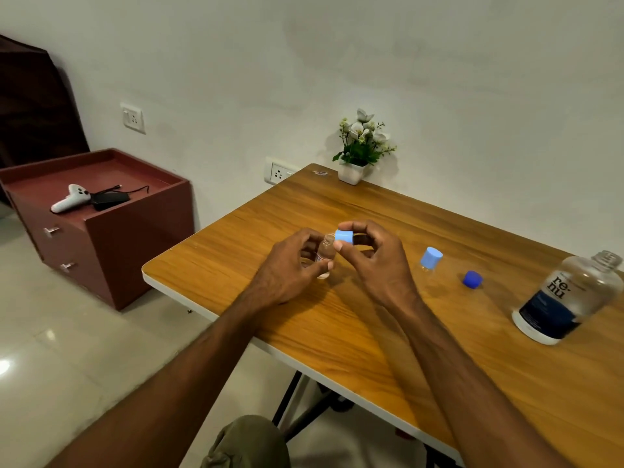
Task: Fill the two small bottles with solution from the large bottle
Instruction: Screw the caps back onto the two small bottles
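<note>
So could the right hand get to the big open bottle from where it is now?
Probably yes: the table between the right hand and the large bottle holds only the capped small bottle and dark blue cap, but its grip holds the light blue cap.

We have a single view, taken from a camera on the person's head, so there is no second view to share anything with. We look forward and steeply down over the near corner of a wooden table, close enough that both forearms run up from the bottom edge to the left hand and right hand near the middle. The lens is wide: the table edges splay and the large bottle at the right border leans outward. Beyond the table we face a pale wall with a potted plant against it; at left we take in the floor and a red cabinet.
</note>
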